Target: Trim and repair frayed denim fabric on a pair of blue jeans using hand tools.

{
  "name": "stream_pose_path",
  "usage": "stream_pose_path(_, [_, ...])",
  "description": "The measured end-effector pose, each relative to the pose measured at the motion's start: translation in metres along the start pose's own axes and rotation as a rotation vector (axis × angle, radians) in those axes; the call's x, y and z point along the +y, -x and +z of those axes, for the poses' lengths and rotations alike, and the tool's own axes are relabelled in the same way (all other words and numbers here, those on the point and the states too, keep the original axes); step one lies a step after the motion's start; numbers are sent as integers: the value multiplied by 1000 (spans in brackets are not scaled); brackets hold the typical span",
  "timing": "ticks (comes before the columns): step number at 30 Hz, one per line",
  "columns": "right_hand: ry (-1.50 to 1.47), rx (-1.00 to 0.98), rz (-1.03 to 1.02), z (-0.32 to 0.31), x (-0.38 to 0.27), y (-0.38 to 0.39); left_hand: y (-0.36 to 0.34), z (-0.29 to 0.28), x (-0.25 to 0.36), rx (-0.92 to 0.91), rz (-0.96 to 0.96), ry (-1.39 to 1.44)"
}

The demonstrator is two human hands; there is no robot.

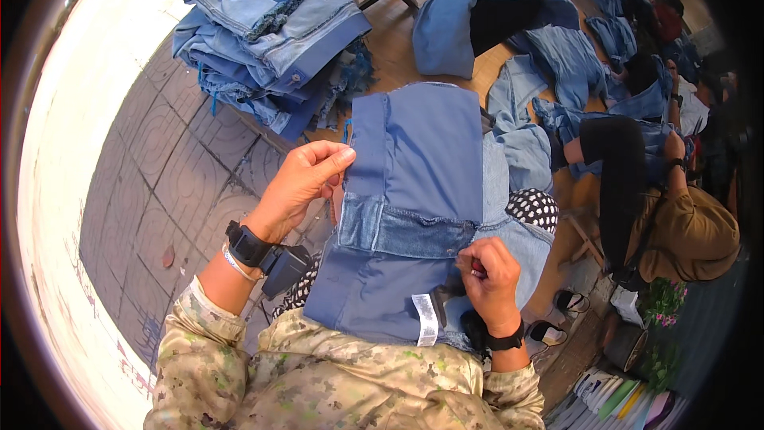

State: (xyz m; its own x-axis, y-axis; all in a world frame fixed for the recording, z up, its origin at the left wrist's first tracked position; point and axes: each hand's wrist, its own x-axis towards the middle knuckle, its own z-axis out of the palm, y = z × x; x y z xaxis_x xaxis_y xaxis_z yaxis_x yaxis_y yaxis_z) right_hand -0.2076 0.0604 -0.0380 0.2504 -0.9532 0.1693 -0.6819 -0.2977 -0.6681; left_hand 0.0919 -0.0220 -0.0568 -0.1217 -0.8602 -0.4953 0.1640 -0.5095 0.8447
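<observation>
A pair of jeans (430, 235) lies spread over my lap, with smooth blue lining cloth showing above and below a faded denim band. A white care label (426, 320) sticks out near its lower edge. At the garment's left edge, my left hand (306, 179) pinches the cloth between thumb and forefinger. My right hand (492, 275) is closed at the right end of the denim band. A small object with a red part (477, 267) shows between its fingers; the rest is hidden by the hand.
A tall pile of folded jeans (270, 32) stands at the far left. More denim (557, 64) is strewn at the far right, where a person in a brown top (688, 235) sits working. Paving (171, 167) runs along the left. Sandals (549, 333) and potted flowers (667, 306) are lower right.
</observation>
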Motion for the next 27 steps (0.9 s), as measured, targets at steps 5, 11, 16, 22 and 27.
stream_pose_path(5, [-79, -64, 52, -11, -6, -8, -17, -1, -9, 3, 65, 162])
stream_pose_path(11, [-256, -50, 50, -27, -34, -56, -8, 12, -3, 52, 237, 122])
stream_pose_path(16, [-73, -54, -239, 1, -67, -111, -3, 22, -3, 138, 384, 60])
stream_pose_path(22, [3, -3, -260, 33, -69, -134, 0, 25, -3, 169, 484, -12])
stream_pose_path(27, [12, 20, -253, 40, -73, -141, 1, 28, -3, 164, 593, -12])
